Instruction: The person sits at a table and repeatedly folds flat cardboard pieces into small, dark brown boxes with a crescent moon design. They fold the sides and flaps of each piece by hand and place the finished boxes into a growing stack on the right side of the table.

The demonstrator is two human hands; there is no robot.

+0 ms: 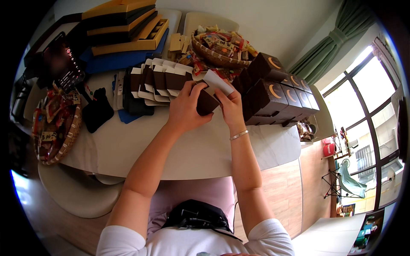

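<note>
A small dark brown carton [206,103] is held above the white table, its pale inner flap [218,82] raised at the top. My left hand [187,106] wraps round the carton's left side, thumb low on it and fingers over the upper edge. With the thumb and fingers pressed on the flap, my right hand [232,110] grips the other side; a bracelet circles that wrist. Just left of the carton, several flat brown-and-white cartons [160,79] lie overlapping. Finished-looking dark boxes with a gold crescent [273,91] stand stacked to the right of my right hand.
Wrapped snacks fill a woven basket [198,46] at the back and another basket [68,147] at the left. A phone [64,64] on a stand and a black pouch [97,112] are nearby. Gold-and-black trays [128,48] are piled at the far left. The marble table [192,158] has a curved edge.
</note>
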